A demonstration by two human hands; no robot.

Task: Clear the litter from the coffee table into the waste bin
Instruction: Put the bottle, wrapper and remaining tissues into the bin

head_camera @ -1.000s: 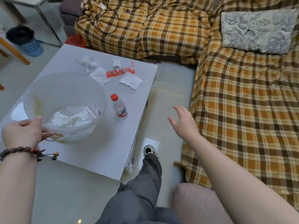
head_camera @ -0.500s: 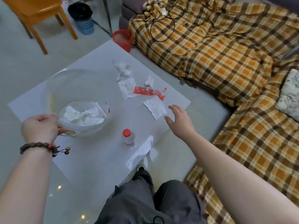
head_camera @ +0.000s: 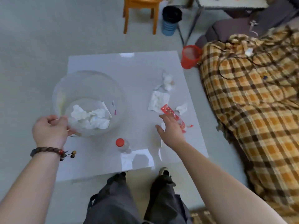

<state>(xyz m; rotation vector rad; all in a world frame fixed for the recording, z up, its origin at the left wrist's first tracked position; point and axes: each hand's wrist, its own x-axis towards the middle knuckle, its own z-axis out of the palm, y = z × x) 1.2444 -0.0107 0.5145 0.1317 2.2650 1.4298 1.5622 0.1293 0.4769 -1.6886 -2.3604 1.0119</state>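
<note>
The clear plastic bin (head_camera: 89, 102) is gripped at its near rim by the left hand (head_camera: 50, 130), fingers (head_camera: 56, 118) curled over the edge, and is kept low over the worktop (head_camera: 129, 70), probably so each scrap travels only a short way. Crumpled white tissues (head_camera: 90, 118) are already lodged in its bottom, together with a strip of clear wrapper.

The right hand (head_camera: 172, 131) is stretched out over the worktop, fingers (head_camera: 163, 118) spread wide and holding nothing, set over the near end of the red wrapper (head_camera: 174, 116); this is judged the next piece to be taken. A flat white tissue (head_camera: 158, 100) is seen beside the wrapper's far end, a crumpled wad (head_camera: 167, 80) beyond it, and a small torn scrap (head_camera: 182, 108) to the wrapper's right. Another white sheet (head_camera: 162, 142) seems to be partly hidden under the right wrist, though the blur leaves this uncertain.

A small bottle with a red cap (head_camera: 122, 144) stands upright near the front edge, apart from the litter. A red bin (head_camera: 190, 56) is placed on the floor off the far right corner.

Pale marks are carried on the red wrapper and a small printed tag on the clear wrapper in the bin; neither can be read. No brand is legible.
</note>
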